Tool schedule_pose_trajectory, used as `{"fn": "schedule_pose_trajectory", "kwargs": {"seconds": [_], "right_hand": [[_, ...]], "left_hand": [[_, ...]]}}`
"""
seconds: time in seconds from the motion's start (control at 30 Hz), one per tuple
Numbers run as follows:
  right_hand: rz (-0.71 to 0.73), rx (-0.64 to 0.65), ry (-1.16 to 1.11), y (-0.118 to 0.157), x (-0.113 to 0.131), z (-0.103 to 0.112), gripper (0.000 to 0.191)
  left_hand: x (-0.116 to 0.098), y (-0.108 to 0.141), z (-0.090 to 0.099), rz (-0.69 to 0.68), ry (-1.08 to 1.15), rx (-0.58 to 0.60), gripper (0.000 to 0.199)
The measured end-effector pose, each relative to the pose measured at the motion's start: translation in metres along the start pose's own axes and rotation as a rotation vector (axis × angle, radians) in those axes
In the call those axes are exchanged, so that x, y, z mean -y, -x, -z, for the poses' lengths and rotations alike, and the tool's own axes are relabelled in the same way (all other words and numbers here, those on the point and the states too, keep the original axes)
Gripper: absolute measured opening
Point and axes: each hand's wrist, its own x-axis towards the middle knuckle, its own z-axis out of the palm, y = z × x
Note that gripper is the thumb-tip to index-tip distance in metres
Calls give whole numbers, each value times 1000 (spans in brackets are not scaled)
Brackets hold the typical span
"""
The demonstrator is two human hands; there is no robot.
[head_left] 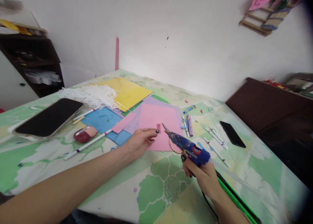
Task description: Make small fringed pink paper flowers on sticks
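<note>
Nearest me, a green-edged item (236,198) lies on the patterned tabletop (117,184) beside my right forearm; a black cord (207,203) hangs just inside it. My right hand (205,176) is wrapped round the blue glue gun (190,150), its nozzle angled up and to the left. My left hand (139,140) pinches a small pink piece (158,128) between thumb and fingertips, over the pink sheet (158,111). Nozzle tip near the piece, an apparent gap between them; no fresh glue can be made out. A gold-coloured ring (171,147) lies partly behind the gun

Step in hand, my reading: lining up piece and nozzle for glue. The next move calls for a still left pinch, fingertips kept off the hot metal, and a small, light squeeze of the trigger at close range

Beyond and around: a maroon-and-pink case (84,135) and a large phone (49,118) to the left, blue sheets (97,122) nearer the middle; white paper sticks (216,152) and a smaller phone (232,134) to the right. Farther off, white yarn (95,95) partly over a yellow sheet (132,91); at the back, the pale wall (195,38)
</note>
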Motion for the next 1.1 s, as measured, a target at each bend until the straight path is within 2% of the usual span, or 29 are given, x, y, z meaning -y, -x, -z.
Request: {"fn": "schedule_pose_trajectory", "kwargs": {"seconds": [0.1,0.23,0.37,0.63,1.1], "right_hand": [[-33,30,-119,0,0,0,27],[-43,4,-255,-1,4,-1,16],[-46,-20,-332,-2,8,-2,16],[-61,-27,-386,-3,16,-3,20],[-54,22,-407,2,14,1,21]], "left_hand": [[0,0,0,12,7,-8,11],[0,0,0,27,12,-5,10],[0,0,-1,44,19,11,9],[0,1,-1,69,38,51,10],[1,0,2,107,92,97,5]]}}
